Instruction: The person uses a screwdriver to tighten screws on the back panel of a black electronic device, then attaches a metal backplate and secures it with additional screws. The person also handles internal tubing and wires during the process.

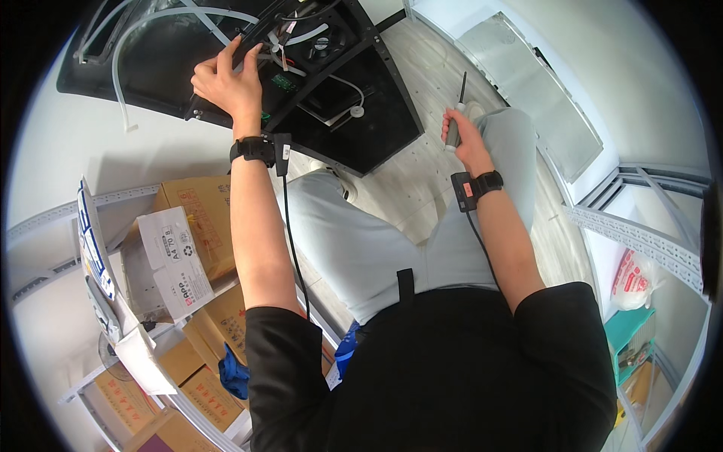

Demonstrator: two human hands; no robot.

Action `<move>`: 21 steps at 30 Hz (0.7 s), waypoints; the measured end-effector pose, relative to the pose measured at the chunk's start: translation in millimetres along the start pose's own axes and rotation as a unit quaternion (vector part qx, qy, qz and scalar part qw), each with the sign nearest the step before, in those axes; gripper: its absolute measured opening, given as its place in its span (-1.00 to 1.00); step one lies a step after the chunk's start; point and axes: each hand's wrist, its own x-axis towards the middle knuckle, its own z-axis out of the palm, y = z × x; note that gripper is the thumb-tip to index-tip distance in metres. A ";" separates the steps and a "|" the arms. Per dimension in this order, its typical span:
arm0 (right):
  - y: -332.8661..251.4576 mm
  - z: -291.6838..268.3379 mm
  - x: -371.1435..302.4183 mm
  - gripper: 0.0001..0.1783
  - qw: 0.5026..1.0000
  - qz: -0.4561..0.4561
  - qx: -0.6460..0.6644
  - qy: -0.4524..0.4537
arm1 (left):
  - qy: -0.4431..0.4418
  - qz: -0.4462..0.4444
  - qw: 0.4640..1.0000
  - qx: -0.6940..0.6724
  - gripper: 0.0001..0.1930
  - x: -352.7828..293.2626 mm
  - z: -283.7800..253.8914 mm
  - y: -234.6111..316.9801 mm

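A black open housing (369,124) stands in front of me, its inside showing wires, a small fan (322,45) and a green circuit board (283,81). My left hand (232,84) is closed around a black bar (260,32) along its frame, fingertips over the far edge. Pale tubes (116,71) loop across the left part of the housing. In my right hand (471,143), over my right knee, is a screwdriver (453,135) with a grey handle. Its dark shaft points up and away from me, apart from the housing.
At left, a metal shelf (56,217) holds cardboard boxes (197,218) and a white carton. A pale flat panel (527,87) leans by the right wall. Another metal rack (640,230) at right has a plastic bag (631,280) and a teal basket (631,331).
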 end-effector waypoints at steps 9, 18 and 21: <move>2.6 -0.6 2.0 -0.81 1.000 0.008 -0.012 0.002 | 0.007 -0.005 1.000 0.020 -0.64 -2.2 -2.0 1.4; 5.1 -1.7 5.2 -0.82 1.000 0.001 -0.005 -0.006 | 0.025 0.001 0.999 0.024 -0.63 -20.1 -17.8 15.6; 5.0 0.1 3.7 -0.82 1.000 0.006 -0.006 -0.001 | 0.026 0.001 0.999 0.022 -0.63 -26.6 -25.0 19.0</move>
